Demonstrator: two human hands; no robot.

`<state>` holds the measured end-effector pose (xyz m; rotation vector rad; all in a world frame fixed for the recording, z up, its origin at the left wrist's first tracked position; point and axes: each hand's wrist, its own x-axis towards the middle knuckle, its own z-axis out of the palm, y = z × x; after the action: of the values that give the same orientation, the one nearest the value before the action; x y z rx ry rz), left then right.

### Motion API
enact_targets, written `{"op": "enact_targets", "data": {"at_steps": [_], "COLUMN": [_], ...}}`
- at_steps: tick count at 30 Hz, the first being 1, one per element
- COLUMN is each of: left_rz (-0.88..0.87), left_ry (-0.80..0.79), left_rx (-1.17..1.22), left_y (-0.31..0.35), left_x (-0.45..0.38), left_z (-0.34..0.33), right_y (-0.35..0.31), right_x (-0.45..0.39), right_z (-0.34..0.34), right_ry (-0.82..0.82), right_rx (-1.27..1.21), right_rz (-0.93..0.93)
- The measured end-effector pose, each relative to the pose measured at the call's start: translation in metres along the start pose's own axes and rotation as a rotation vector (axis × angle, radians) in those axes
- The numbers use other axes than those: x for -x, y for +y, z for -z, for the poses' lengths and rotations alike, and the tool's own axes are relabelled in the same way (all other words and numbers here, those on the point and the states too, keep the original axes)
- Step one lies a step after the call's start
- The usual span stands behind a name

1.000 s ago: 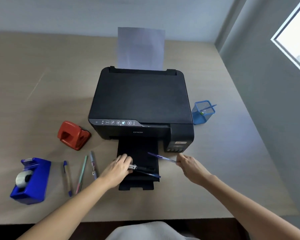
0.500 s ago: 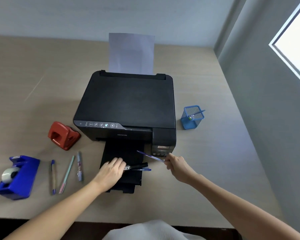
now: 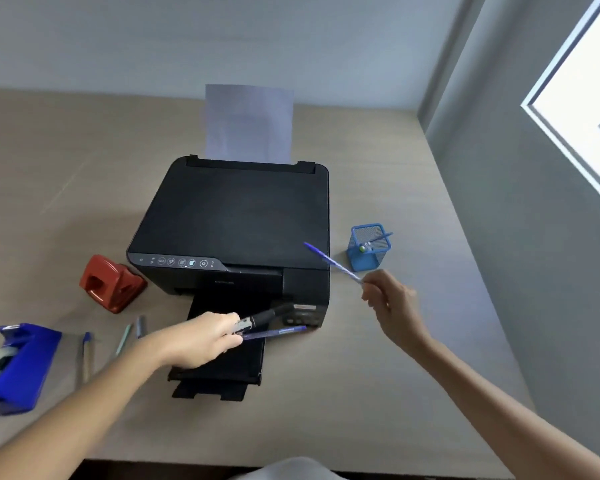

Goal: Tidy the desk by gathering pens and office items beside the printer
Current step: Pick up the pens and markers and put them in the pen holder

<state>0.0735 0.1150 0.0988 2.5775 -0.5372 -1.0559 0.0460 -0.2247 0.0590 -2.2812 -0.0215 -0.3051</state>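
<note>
- A black marker (image 3: 269,315) and a blue pen (image 3: 274,332) are clasped by the left hand (image 3: 201,339) above the printer (image 3: 243,220) tray.
- A purple pen (image 3: 331,261) is pinched by the right hand (image 3: 390,303), at 7 o'clock of the blue mesh holder (image 3: 368,247) on the worktop (image 3: 378,358).

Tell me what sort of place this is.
Probably a home or small office workspace: a black printer loaded with paper sits on a wooden desk, with a blue mesh pen holder and a tape dispenser nearby.

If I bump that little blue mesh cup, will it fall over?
Probably, quite easily. The blue mesh cup looks like thin wire mesh, so likely light. It stands taller than wide, and the pens inside lean over its rim, which may help it tip. It might also just slide on the smooth desk.
</note>
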Motion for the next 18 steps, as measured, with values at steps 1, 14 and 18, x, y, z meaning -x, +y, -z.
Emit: {"op": "enact_targets", "data": {"at_steps": [1,14,18], "left_rz": [-0.043,0.008,0.132], "left_ry": [-0.003,0.171,0.080], "left_rx": [0.014,-0.133,-0.306], "left_y": [0.013,0.192,0.218], "left_x": [0.005,-0.173,-0.207], "left_z": [0.018,0.087,0.096], "right_y": [0.008,0.079,0.087], "right_x": [-0.008,-0.093,-0.110], "right_z": [0.012,0.046,0.039], "right_ry": [0.076,0.269,0.172], "right_rx": [0.004,0.211,0.246], "right_rz": [-0.052,-0.197,-0.148]}}
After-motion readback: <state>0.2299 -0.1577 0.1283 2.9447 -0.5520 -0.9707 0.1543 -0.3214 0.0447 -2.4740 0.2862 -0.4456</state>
